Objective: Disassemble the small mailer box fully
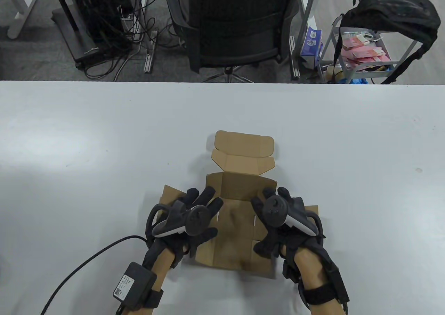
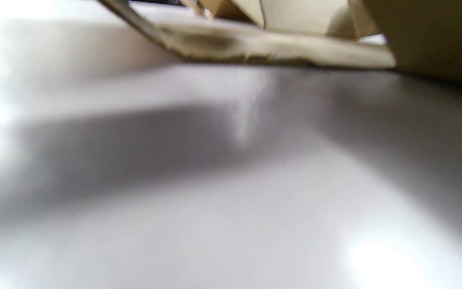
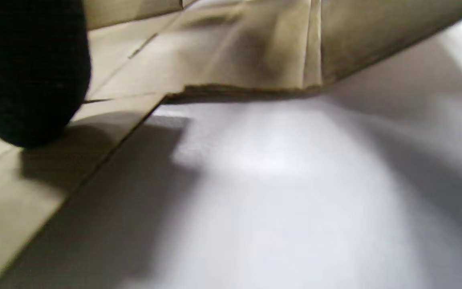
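The brown cardboard mailer box lies mostly unfolded on the white table, near the front edge. Its lid flap points away from me and the back wall still stands partly raised. My left hand presses on the left side panel with spread, straight fingers. My right hand presses on the right side panel in the same way. The left wrist view shows a raised cardboard edge just above the table. In the right wrist view a black gloved fingertip rests on the flat cardboard.
A black cable runs from my left wrist over the table toward the front left. Beyond the table's far edge stand an office chair and a cart with a black backpack.
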A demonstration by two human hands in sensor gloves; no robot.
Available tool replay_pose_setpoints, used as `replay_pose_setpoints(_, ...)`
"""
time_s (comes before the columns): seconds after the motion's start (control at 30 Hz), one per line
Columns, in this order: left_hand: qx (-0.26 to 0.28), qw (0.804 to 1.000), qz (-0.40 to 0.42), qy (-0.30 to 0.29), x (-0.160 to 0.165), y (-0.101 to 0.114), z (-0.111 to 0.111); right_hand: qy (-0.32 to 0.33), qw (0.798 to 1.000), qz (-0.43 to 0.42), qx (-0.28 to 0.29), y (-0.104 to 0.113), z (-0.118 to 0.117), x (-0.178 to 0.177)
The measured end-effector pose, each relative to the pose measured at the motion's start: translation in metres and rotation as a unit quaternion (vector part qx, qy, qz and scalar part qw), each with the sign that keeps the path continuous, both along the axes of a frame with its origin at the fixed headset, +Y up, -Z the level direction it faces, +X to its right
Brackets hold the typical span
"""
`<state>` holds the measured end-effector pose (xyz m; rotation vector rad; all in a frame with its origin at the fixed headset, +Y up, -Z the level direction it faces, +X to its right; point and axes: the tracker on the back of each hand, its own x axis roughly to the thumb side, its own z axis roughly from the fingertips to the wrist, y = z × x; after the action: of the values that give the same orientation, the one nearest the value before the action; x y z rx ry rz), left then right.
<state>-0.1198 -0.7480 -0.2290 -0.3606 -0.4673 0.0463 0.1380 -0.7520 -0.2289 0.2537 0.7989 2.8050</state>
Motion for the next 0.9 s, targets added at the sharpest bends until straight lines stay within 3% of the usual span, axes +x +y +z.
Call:
replay_pose_setpoints(0.43,-0.082,0.996,-0.028,0.027,-0.003,-0.017,-0.009,-0.027,0.996,-0.053,-0.065,-0.019,-0.008,0.014)
replay_pose_setpoints(0.9,-0.105,0.993,-0.032,0.040,-0.003,-0.018,-0.006,-0.034,0.995,-0.071,-0.058,-0.022,-0.004,0.014)
